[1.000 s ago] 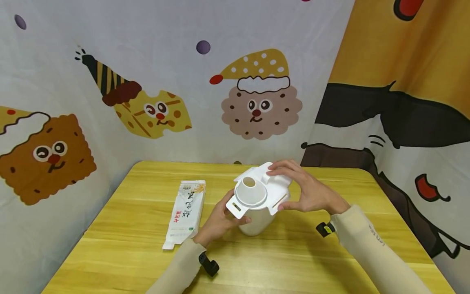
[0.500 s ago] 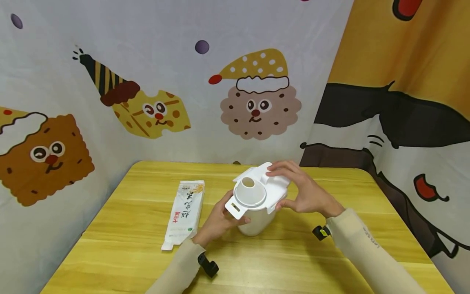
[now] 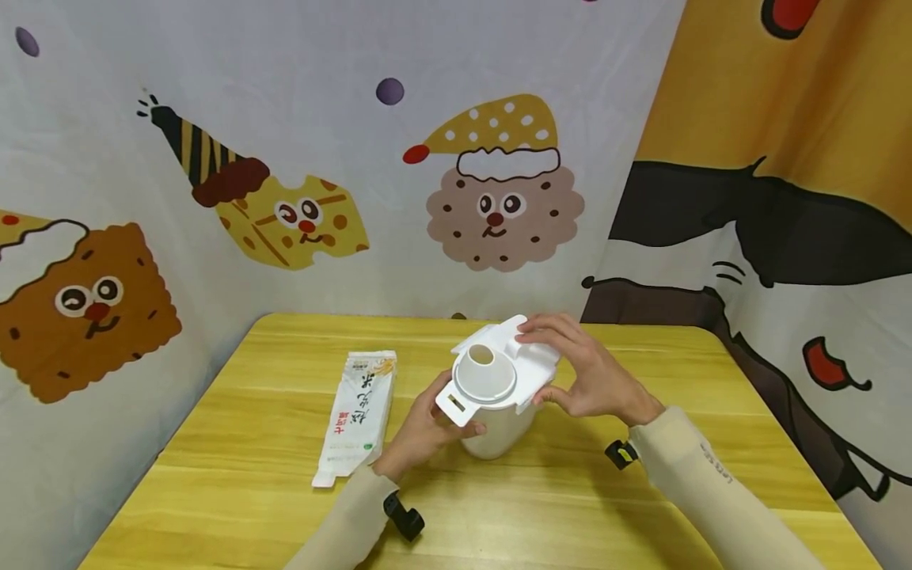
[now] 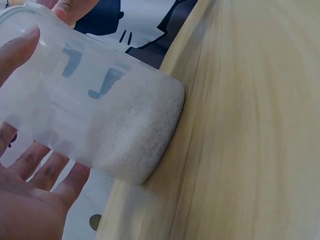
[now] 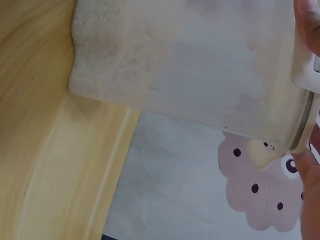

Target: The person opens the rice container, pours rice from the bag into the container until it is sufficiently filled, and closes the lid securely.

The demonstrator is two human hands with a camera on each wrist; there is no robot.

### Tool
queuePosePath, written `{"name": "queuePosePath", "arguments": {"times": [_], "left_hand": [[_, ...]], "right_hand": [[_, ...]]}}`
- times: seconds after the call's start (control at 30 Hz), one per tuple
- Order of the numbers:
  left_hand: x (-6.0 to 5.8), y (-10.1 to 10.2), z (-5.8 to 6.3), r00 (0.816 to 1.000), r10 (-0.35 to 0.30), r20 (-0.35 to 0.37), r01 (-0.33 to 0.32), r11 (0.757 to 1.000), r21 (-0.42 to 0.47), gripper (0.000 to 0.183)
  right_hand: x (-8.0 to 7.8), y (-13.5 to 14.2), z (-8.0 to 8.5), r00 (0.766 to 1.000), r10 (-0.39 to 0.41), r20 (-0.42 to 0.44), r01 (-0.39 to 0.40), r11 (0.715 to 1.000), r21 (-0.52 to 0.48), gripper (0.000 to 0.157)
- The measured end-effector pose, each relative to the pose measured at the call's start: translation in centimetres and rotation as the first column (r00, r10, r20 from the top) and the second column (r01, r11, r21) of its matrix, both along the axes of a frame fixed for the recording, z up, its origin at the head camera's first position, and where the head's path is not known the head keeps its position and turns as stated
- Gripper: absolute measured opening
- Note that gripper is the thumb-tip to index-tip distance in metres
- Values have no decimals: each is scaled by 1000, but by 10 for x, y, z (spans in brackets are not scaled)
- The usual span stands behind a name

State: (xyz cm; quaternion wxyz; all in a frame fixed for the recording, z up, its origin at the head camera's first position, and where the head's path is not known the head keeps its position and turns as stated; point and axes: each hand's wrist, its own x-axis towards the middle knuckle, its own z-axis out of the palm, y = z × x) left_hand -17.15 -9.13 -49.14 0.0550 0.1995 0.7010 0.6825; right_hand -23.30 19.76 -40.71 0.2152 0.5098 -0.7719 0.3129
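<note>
A clear storage container (image 4: 125, 110) with music-note prints stands on the table, pale grain filling its lower part. On top sits a white lid (image 3: 536, 366) with side flaps and a round raised spout cap (image 3: 487, 378). My left hand (image 3: 427, 427) grips the container's body from the left, thumb at the front and fingers spread behind. From the right, my right hand (image 3: 594, 368) holds the lid, with fingers over the far edge and the thumb at the near flap. In the right wrist view, fingers (image 5: 311, 175) rest at the lid's rim.
A white printed packet (image 3: 356, 416) lies flat on the wooden table (image 3: 235, 467), left of the container. Behind the table hangs a cartoon-print curtain (image 3: 399, 237). Black wrist cameras (image 3: 404, 516) are worn at both sleeves.
My right thumb has slid slightly inward over the lid's near flap, and the right wrist has shifted a little left. The left hand, container and packet stay put.
</note>
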Motion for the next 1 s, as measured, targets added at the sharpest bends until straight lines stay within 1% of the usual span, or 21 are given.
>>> {"name": "queuePosePath", "arguments": {"times": [0.17,0.23,0.4,0.5,0.63,0.8,1.0], "left_hand": [[1,1,1,1000,-4,-15,4,1000,-2,80],[1,2,1,1000,-1,-23,0,1000,-6,80],[0,3,3,1000,4,2,-4,1000,-28,81],[0,3,4,1000,-7,14,7,999,-36,83],[-1,0,6,1000,-25,-3,25,999,-32,88],[-3,-5,8,999,-49,-18,48,998,-42,89],[-5,-10,11,997,-74,12,75,994,-76,88]], "right_hand": [[1,0,-3,1000,-7,-31,6,1000,-9,75],[2,1,-3,1000,-3,-19,3,1000,-12,75],[6,4,1,999,-26,44,25,999,21,82],[12,7,3,995,-66,71,61,996,70,87],[20,8,7,989,-119,84,107,985,132,88],[29,4,11,985,-160,64,149,978,150,85],[42,-4,14,966,-244,82,229,960,161,82]]}}
